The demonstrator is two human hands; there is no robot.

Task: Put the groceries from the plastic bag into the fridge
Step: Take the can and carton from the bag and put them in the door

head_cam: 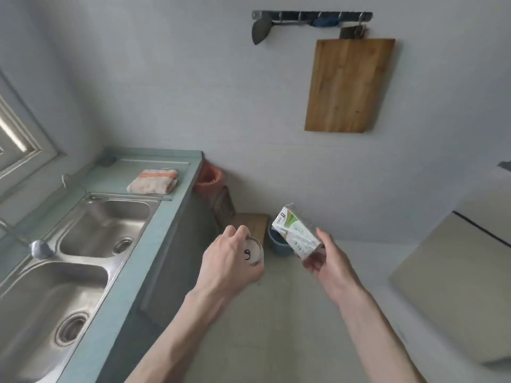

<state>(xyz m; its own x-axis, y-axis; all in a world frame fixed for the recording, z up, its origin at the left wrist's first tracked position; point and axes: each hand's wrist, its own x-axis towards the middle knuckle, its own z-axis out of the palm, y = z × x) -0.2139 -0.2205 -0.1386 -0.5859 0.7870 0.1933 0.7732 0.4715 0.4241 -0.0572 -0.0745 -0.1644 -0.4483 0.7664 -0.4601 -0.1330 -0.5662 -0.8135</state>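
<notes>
My left hand [226,261] is closed around a small round can [253,252], whose pale top with a dark mark faces the camera. My right hand [330,261] grips a white and green drink carton [294,233] by its lower end, and the carton tilts up and to the left. Both hands hover above the pale floor, right of the counter. A beige appliance top [453,272], possibly the fridge, shows at the right edge. No plastic bag is in view.
A teal counter [154,230] with a double steel sink [91,244] and a folded cloth [153,181] runs along the left. A wooden cutting board [348,87] hangs on the wall. A blue bin [279,244], an orange bucket [208,179] and a wooden stool [253,223] stand by the wall.
</notes>
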